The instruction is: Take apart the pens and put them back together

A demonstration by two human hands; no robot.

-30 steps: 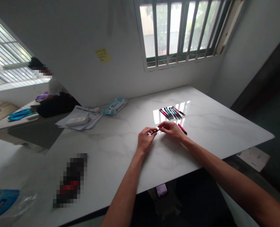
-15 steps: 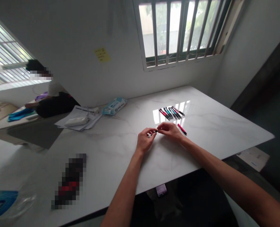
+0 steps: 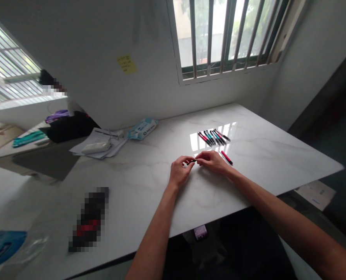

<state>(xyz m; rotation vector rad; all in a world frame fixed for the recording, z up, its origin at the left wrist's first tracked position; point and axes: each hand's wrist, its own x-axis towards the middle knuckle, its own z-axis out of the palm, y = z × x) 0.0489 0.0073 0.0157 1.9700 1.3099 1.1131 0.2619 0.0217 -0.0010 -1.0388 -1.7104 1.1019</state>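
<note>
My left hand point(image 3: 180, 170) and my right hand point(image 3: 213, 161) meet over the white marble table point(image 3: 149, 186), both pinching a small dark pen part point(image 3: 192, 161) between their fingertips. A red pen point(image 3: 227, 157) lies on the table just right of my right hand. Behind the hands, a row of several pens point(image 3: 213, 137) in red, teal and black lies side by side in a bright patch of window light.
A blue wipes pack point(image 3: 142, 129) and a stack of papers point(image 3: 98, 146) lie at the back left. A pixelated dark object point(image 3: 89, 219) and a blue thing point(image 3: 2, 245) sit at the near left. Another person point(image 3: 69, 122) is beyond the table's left end.
Both hands stay pinched on the small dark part, almost still. The view has shifted slightly.
</note>
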